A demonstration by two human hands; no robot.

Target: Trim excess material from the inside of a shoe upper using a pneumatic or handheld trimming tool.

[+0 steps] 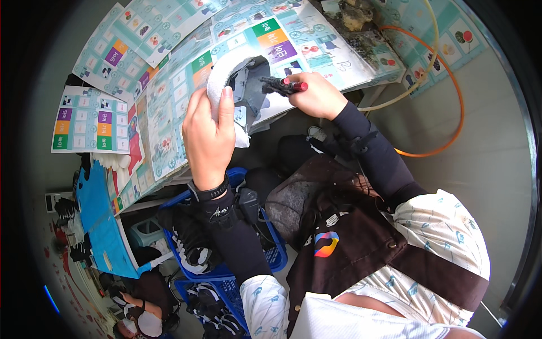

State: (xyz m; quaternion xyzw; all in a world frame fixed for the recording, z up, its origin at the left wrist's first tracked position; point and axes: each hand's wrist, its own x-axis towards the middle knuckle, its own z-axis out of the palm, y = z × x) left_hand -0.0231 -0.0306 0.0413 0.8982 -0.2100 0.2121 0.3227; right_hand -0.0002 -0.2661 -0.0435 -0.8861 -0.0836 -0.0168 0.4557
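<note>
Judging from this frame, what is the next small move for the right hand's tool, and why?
Probably ease the tool tip further into the shoe: the left hand holds the shoe with its opening toward the right hand, and the dark tip already points at that opening.

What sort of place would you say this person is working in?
Probably a small shoe workshop: the left hand holds a shoe, the right hand a brush, and a blue crate holds more shoes.

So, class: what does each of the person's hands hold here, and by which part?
The left hand grips a white shoe around its heel end. The right hand holds a dark, red-tipped tool by its rear end.
</note>
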